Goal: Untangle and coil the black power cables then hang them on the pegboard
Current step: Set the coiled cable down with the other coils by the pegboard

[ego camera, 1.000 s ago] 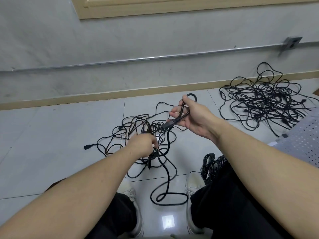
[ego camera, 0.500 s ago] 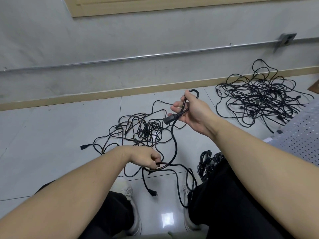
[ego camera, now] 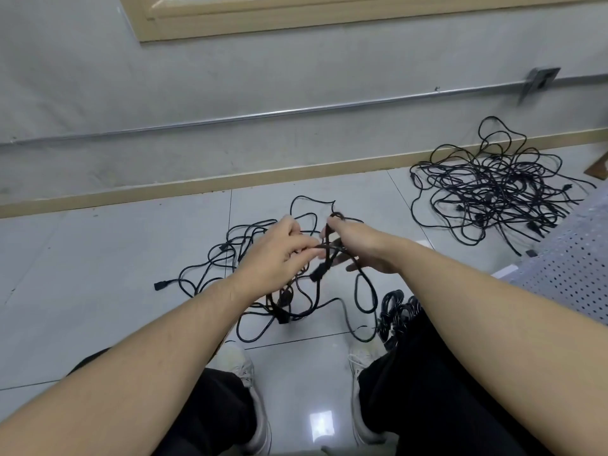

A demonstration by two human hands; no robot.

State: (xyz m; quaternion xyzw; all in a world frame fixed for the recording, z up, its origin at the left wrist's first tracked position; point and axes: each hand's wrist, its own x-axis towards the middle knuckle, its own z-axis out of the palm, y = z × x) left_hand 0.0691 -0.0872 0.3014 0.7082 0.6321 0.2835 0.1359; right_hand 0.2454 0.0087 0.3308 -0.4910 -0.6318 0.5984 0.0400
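The left hand's (ego camera: 278, 255) fingers (ego camera: 304, 250) are curled and pinch a strand of black cable (ego camera: 324, 258) at their tips; the right hand's (ego camera: 360, 248) fingers (ego camera: 330, 227) are bent around the same cable where a small loop sticks up above them, thumb spread low. The two hands are almost touching, held above the floor (ego camera: 98, 274). A plug (ego camera: 317, 276) dangles just below the hands, and the rest of the cable drops into a loose tangle (ego camera: 256, 284) on the tiles under and left of the hands, one connector (ego camera: 162, 286) lying farthest left. A small coiled bundle (ego camera: 396, 307) sits below the right hand beside the person's knee. A larger pile (ego camera: 493, 189) lies well to the right of the hands, near the skirting (ego camera: 197, 189). At the far right edge is a perforated grey panel (ego camera: 572, 268). Behind runs a grey wall (ego camera: 164, 93) with a metal conduit (ego camera: 263, 115).
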